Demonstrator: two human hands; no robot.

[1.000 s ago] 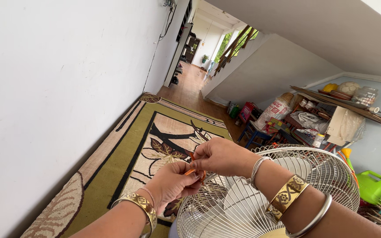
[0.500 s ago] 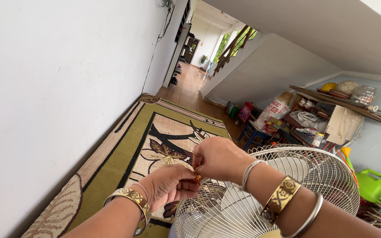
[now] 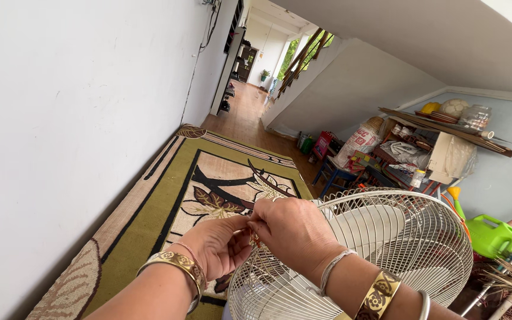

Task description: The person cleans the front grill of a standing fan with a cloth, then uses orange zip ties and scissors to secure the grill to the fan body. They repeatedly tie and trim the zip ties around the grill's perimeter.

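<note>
A white wall (image 3: 60, 118) fills the left side, and a patterned green and tan rug (image 3: 167, 201) is laid along its foot, its near end cut off by the frame. The left hand (image 3: 217, 246) is seen near the bottom centre, a wide gold bangle (image 3: 176, 264) worn on its wrist; its fingers are curled inward toward the other hand, and what they pinch cannot be made out. Just beside it, touching at the fingertips, the right hand (image 3: 294, 231) is held closed over a small orange-brown piece (image 3: 255, 240), most of which is hidden between the 2 hands, so its kind cannot be told. A thin silver bangle (image 3: 333, 269) and a gold cuff (image 3: 377, 296) are worn on the right forearm. Both hands are placed at the left rim of a white wire fan guard (image 3: 386, 249), which is tilted and cut off at the bottom edge; the blades behind the wires are only dimly seen. Far beyond, a hallway (image 3: 244, 112) is seen running away. To the right, a cluttered shelf (image 3: 440, 121) and a green watering can (image 3: 493, 234) are partly visible, the can being cut by other things.
</note>
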